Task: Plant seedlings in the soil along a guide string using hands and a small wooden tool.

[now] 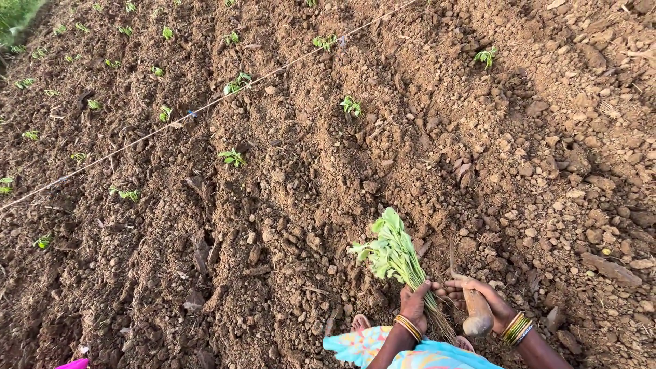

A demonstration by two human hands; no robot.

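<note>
From the head view, the left hand point(414, 303) closes its grip around a bunch of seedlings point(393, 251), leaves up. Right of the bunch, the right hand point(478, 297) grips a wooden digging tool point(476, 311), point touching soil point(307, 205). Roots want gentle handling, each seedling separated singly.

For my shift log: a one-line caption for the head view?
Left hand grips a seedling bunch; right hand holds a wooden tool over tilled soil.
</note>
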